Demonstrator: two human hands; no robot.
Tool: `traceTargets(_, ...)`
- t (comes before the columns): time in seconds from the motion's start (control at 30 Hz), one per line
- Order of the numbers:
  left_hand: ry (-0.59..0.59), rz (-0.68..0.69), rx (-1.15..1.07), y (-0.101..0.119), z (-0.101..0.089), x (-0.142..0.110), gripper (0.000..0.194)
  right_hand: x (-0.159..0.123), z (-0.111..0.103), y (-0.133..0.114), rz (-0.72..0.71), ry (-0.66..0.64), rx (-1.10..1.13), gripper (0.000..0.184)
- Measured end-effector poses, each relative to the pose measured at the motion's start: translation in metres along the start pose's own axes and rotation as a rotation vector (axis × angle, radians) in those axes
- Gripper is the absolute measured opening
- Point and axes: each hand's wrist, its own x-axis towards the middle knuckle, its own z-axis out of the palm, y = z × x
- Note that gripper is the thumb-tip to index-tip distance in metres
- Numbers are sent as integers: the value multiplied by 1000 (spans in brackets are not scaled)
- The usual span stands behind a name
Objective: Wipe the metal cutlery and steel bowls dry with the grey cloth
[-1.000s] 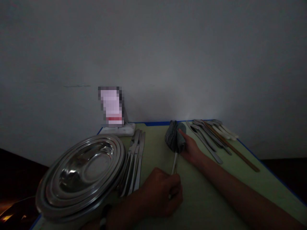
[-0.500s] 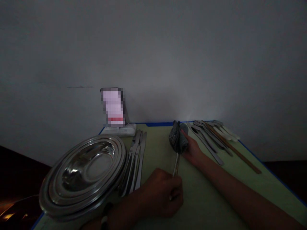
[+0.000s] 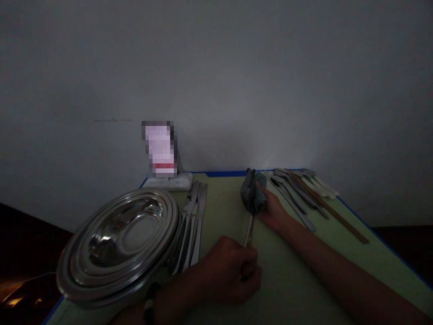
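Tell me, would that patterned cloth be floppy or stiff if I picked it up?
Probably floppy: the patterned cloth bunches in folds over the end of the slim utensil. Likely light too: it makes only a small bundle in the right hand.

The cloth [image 3: 253, 194] is hiding the far end of the held cutlery [image 3: 249, 231], leaving its kind unclear, and is covering some fingers of the right hand [image 3: 272, 211]. Nearer than the cloth, the left hand [image 3: 233, 271] is concealing the cutlery's near end. Left of the cloth, pixelation is masking the phone [image 3: 160, 146]. The bottom edge is cutting off both forearms [image 3: 338, 266] and the counter [image 3: 287, 280].
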Motion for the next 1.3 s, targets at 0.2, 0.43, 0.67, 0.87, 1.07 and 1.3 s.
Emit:
traceTargets(0.2,167,-252,-183,-2,5,7,30,-6,3,1,-3,-126,-121,17)
traceTargets(0.43,123,-296,-366,-1,0,10,27,-17,10,5,12,-192,-250,26)
traceTargets(0.67,-5,-151,-380,-2,-6,3,42,-11,10,2,17,-68,-130,16)
traceTargets(0.87,-48,41,-144,0,-3,-3,33,-9,9,-1,58,-43,-61,13)
traceTargets(1.07,72,-98,-223,-4,4,3,35,-13,7,4,8,-131,-216,22)
traceTargets(1.3,263,-305,-495,-6,8,11,14,-15,12,2,-35,-117,-214,26)
